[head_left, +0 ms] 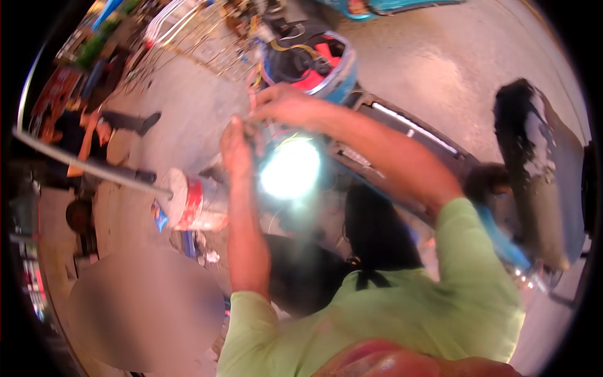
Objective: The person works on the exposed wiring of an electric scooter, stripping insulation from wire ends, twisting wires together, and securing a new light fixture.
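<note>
My left hand [237, 147] is raised in front of me, its fingers pinched together at a small greyish piece [252, 133] too blurred to name. Just above and to its right, my right hand [287, 107] has its fingers closed around a thin pinkish wire [253, 97]. Both hands are close together, nearly touching. Beyond them sits the open blue front body [345, 75] of a vehicle, with red and black parts and loose wires inside. Below my right forearm a lamp [291, 169] glares, and its light washes out what lies around it.
A red-and-white bucket [202, 202] with a pole [94, 164] rising from it stands left. A worn, torn seat [543, 176] is at the right. A metal rack [201, 38] lies at the far left. Another person [91, 135] sits on the left side.
</note>
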Action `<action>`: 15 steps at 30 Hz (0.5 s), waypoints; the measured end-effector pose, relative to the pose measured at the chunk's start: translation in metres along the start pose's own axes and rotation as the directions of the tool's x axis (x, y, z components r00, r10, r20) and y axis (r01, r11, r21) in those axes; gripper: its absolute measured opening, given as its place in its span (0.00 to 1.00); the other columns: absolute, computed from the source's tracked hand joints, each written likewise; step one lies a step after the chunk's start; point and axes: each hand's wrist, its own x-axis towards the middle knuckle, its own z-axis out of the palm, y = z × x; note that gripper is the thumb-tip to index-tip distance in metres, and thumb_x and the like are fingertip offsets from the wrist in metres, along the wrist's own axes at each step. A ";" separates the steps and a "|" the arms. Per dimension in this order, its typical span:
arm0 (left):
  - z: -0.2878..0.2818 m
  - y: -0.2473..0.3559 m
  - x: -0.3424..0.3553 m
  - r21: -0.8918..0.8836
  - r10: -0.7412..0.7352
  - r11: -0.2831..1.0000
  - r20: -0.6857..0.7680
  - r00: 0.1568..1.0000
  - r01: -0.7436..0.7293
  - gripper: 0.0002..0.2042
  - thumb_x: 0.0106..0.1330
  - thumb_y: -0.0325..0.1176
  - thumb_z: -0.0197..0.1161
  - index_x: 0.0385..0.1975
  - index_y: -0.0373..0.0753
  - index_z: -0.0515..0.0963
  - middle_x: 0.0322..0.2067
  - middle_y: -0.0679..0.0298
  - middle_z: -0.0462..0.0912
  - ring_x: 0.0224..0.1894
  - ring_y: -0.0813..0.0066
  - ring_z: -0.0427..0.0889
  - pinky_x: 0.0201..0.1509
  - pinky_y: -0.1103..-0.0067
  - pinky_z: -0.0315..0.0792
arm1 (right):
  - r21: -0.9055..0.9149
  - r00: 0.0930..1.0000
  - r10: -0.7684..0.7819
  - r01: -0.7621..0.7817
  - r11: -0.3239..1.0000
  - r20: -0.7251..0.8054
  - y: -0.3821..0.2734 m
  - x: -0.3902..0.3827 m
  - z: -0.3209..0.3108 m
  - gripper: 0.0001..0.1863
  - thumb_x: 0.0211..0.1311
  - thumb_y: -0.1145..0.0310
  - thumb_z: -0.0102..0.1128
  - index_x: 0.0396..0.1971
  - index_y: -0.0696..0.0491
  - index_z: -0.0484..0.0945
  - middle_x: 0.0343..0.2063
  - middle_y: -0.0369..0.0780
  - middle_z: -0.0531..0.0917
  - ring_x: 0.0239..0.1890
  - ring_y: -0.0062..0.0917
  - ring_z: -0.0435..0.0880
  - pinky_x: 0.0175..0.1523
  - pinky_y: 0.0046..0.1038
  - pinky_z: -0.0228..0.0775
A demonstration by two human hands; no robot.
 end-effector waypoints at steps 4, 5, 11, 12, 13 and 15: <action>0.012 0.002 0.001 -0.186 0.062 0.981 -0.004 0.998 -0.062 0.19 0.78 0.49 0.55 0.41 0.35 0.75 0.26 0.60 0.82 0.16 0.78 0.72 0.18 0.82 0.65 | 0.144 0.999 0.020 -0.024 0.989 0.028 0.012 0.003 -0.012 0.09 0.64 0.63 0.67 0.34 0.54 0.84 0.29 0.31 0.82 0.33 0.15 0.78 0.40 0.21 0.69; 0.010 0.003 0.000 -0.215 0.090 0.973 0.018 0.996 -0.084 0.16 0.75 0.43 0.61 0.46 0.34 0.74 0.31 0.58 0.84 0.16 0.79 0.73 0.19 0.83 0.67 | 0.191 0.999 0.019 -0.024 0.981 0.028 0.016 0.006 -0.011 0.08 0.65 0.65 0.66 0.36 0.53 0.84 0.31 0.32 0.83 0.34 0.15 0.78 0.42 0.21 0.70; 0.005 -0.004 -0.002 -0.171 0.190 0.968 0.039 0.981 -0.181 0.06 0.74 0.30 0.62 0.43 0.34 0.76 0.29 0.60 0.83 0.17 0.83 0.72 0.19 0.84 0.66 | 0.274 0.996 0.014 -0.038 0.961 0.091 0.017 0.010 -0.006 0.06 0.67 0.67 0.64 0.37 0.55 0.83 0.34 0.33 0.83 0.37 0.16 0.79 0.45 0.21 0.71; 0.007 -0.002 -0.003 -0.174 0.190 0.968 0.038 0.981 -0.181 0.06 0.74 0.30 0.62 0.43 0.34 0.76 0.29 0.60 0.83 0.17 0.83 0.72 0.19 0.84 0.66 | 0.273 0.996 0.015 -0.040 0.961 0.091 0.017 0.009 -0.006 0.06 0.67 0.67 0.64 0.37 0.55 0.83 0.34 0.33 0.83 0.37 0.16 0.79 0.45 0.21 0.71; 0.010 0.000 -0.004 -0.151 0.191 0.971 0.017 0.981 -0.186 0.06 0.75 0.30 0.60 0.41 0.34 0.76 0.28 0.61 0.83 0.17 0.83 0.72 0.19 0.84 0.66 | 0.269 0.997 -0.005 -0.015 0.963 0.075 0.018 0.009 -0.006 0.07 0.66 0.67 0.65 0.36 0.55 0.84 0.31 0.33 0.84 0.33 0.17 0.79 0.42 0.23 0.71; 0.014 0.002 -0.005 -0.130 0.193 0.973 -0.006 0.981 -0.192 0.05 0.75 0.30 0.59 0.39 0.35 0.76 0.27 0.62 0.82 0.17 0.83 0.71 0.19 0.84 0.66 | 0.262 0.998 -0.025 0.008 0.965 0.061 0.019 0.009 -0.006 0.08 0.66 0.67 0.67 0.35 0.56 0.86 0.29 0.34 0.84 0.30 0.18 0.78 0.39 0.24 0.70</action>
